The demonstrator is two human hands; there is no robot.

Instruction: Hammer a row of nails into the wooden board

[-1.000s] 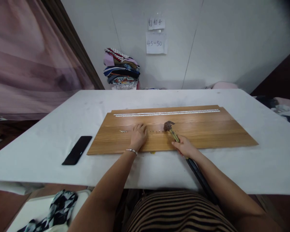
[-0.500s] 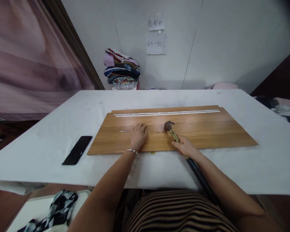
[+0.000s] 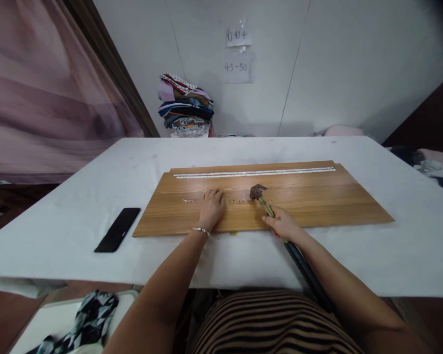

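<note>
My right hand [image 3: 281,223] is wrapped around the handle of a claw hammer [image 3: 257,192], whose rusty head rests on or just over the wooden board [image 3: 317,201]. The black end of its handle points back towards my body. My left hand [image 3: 212,209] lies flat on the board, palm down with fingers stretched forward, and nothing shows in it. Several loose nails [image 3: 188,200] lie just left of that hand. A row of small nail heads or holes [image 3: 238,200] runs between my left hand and the hammer head.
Two white strips [image 3: 254,172] run along the board's far side. A black phone [image 3: 118,229] lies on the white table [image 3: 66,221] left of the board. Behind the table stands a stack of folded cloth [image 3: 186,105] by the wall. Paper signs [image 3: 238,67] hang above.
</note>
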